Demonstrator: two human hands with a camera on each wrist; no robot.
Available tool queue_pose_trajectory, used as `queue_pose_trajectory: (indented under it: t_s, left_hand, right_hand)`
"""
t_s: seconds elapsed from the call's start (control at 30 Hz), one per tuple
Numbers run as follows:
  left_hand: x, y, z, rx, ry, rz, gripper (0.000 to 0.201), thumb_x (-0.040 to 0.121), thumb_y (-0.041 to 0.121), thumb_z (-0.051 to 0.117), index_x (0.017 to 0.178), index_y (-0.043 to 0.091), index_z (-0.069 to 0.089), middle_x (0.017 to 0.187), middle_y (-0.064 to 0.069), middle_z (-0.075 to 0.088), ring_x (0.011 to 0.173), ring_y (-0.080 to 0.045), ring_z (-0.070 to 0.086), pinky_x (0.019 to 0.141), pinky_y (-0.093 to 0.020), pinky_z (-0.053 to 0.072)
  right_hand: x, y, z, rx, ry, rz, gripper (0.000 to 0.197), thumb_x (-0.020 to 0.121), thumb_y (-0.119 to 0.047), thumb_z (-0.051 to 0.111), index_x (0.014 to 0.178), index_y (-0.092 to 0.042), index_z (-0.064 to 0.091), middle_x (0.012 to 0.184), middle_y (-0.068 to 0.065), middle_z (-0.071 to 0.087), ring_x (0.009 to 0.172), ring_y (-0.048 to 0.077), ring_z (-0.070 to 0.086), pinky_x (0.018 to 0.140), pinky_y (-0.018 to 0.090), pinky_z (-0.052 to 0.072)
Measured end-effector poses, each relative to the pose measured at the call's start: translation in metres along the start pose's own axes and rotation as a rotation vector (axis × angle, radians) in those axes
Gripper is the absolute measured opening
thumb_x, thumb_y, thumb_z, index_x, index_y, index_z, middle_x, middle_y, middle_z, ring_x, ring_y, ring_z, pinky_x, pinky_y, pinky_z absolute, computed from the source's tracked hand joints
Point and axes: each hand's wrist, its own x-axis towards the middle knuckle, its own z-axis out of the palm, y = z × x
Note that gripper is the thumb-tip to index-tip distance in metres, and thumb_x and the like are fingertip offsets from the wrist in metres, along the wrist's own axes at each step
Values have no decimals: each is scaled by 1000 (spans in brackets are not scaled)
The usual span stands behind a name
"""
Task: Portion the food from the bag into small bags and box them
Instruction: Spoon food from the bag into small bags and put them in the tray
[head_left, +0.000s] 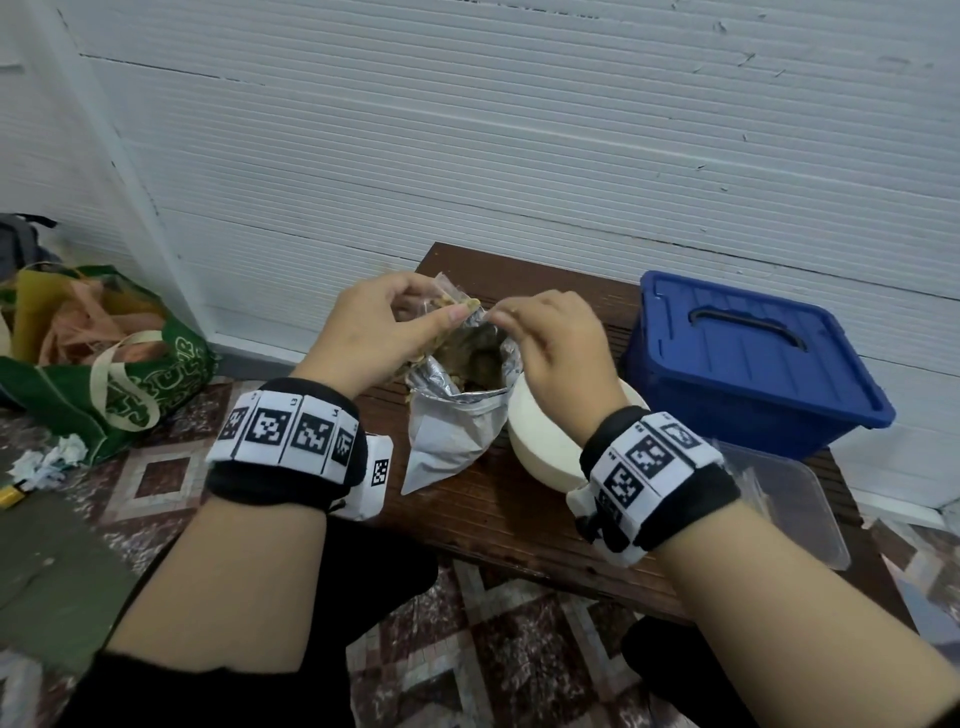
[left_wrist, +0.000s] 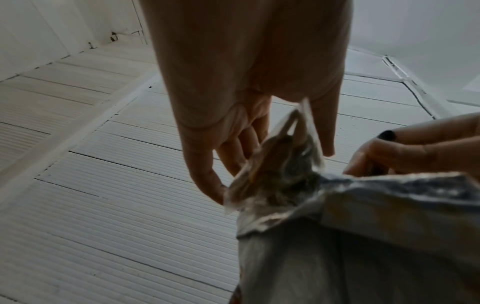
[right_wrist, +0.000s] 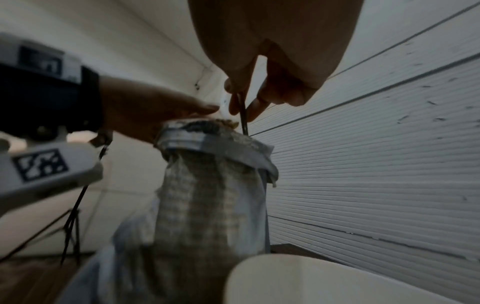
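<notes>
Clear small bag (head_left: 447, 301) in left hand (head_left: 374, 332)

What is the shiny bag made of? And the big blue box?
The big bag looks like foil-lined plastic: its inside is silvery and crinkled. The blue box looks like hard, smooth plastic, with a moulded lid and handle. The small bag in the left hand seems thin clear plastic.

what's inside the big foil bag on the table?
The foil bag stands open, showing brownish loose food in its mouth. The left hand holds a small clear bag over the opening. How deep the food goes is hidden by the opaque walls.
</notes>
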Motion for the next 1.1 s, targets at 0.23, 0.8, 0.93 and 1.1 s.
queue_pose_trajectory:
  t_s: [0.23,0.8,0.93,1.1]
  left_hand:
    - [0,0,1,18,4,-14,32,73,50,73,96,27,67,98,6,68,93,-4,62,84,-21,49]
    - [-2,4,-1,47,-18,-9,33,76,49,72,98,27,66,99,11,66,93,4,58,77,-10,42]
    - [-2,4,-3,52,-28,-2,34,78,47,71,103,24,68,103,10,67,96,0,60,79,-12,44]
    - [-4,10,-8,85,-18,14,25,80,43,70,100,29,64,95,15,63,90,3,57,70,-10,41]
  right_hand:
    - [-9,4,10,-76,-89,-95,33,92,-24,43,87,-5,70,73,9,59,69,30,51,67,33,40]
    - [-1,-3,-6,301,133,685,33,100,-19,45,73,-19,64,67,-6,61,73,18,60,77,33,49]
    - [4,1,-14,302,242,801,32,100,-21,43,78,-16,65,68,-4,60,64,8,56,71,30,48]
    - [13,6,-28,261,339,832,34,100,-24,43,75,-20,64,79,5,66,67,8,56,61,15,42]
